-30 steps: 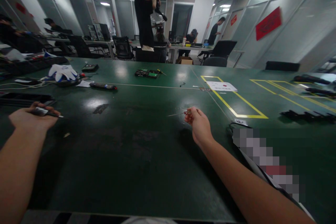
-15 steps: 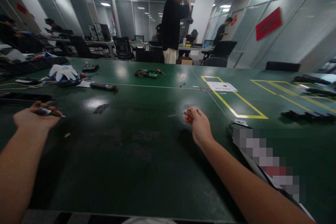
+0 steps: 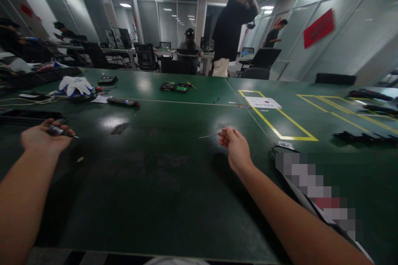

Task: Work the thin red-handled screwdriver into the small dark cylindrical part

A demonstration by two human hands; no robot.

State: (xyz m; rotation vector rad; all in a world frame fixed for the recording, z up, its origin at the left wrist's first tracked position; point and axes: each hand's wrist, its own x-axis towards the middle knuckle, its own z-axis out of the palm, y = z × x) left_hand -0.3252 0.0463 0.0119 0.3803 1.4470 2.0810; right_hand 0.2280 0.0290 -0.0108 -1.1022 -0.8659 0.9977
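At the left, my left hand is turned palm up, its fingers closed around a dark pen-shaped tool. The narrow tip of this tool points right, over the green table. My right hand is near the middle and pinches a thin, straight metal rod. The rod sticks out to the left; its other end is hidden in the fingers, so I cannot tell its kind. Both hands are above the table and well apart.
White-and-blue gloves, a dark cylindrical tool and opened green circuit-board devices lie farther back. A paper sheet overlaps yellow tape. A black-edged bag-like item, partly blurred, is beside my right forearm. A standing person is beyond the table.
My left hand has shifted slightly right with the pen-shaped tool. My right hand and the rod are practically still. The standing person in the background has moved to the right.
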